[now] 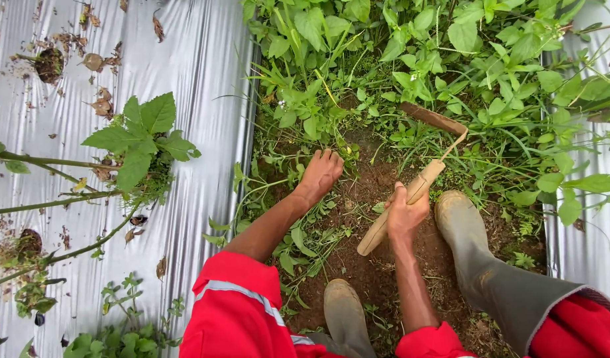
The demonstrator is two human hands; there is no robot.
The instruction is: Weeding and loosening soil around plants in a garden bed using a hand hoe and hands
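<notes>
Wood: the sickle handle (401,209), pale and tapered, runs from lower left to upper right through the centre of the frame.
Right hand: right hand (405,213) is wrapped firmly around the handle's upper half, just right of centre.
Blade: a rusty brown curved blade (434,119) on a thin bent neck lies flat among the weeds, upper right of centre.
Left hand: left hand (320,172) is at centre, palm down, fingers curled into low weeds (288,176) at the soil edge; whether it actually grips stems cannot be told.
Soil: bare brown soil (378,278) fills the lower centre, between the hands and the boots.
Boots: one muddy grey rubber boot (474,255) stands at right of centre, just beside the right hand; the toe of a second boot (344,315) shows at bottom centre.
Clothing: red sleeves (235,311) with a grey reflective band occupy the bottom edge.
Weed growth: dense green leafy weeds (417,53) cover the upper centre and upper right.
Mulch sheet: silver plastic mulch sheet (199,66) covers the left half; a second strip (586,245) runs down the right edge.
Crop plant: a broad-leaved green plant (139,139) rises through the sheet at left, with long thin stems (46,199) reaching to the left edge.
Litter: dry brown leaves (96,63) lie scattered on the sheet, upper left.
</notes>
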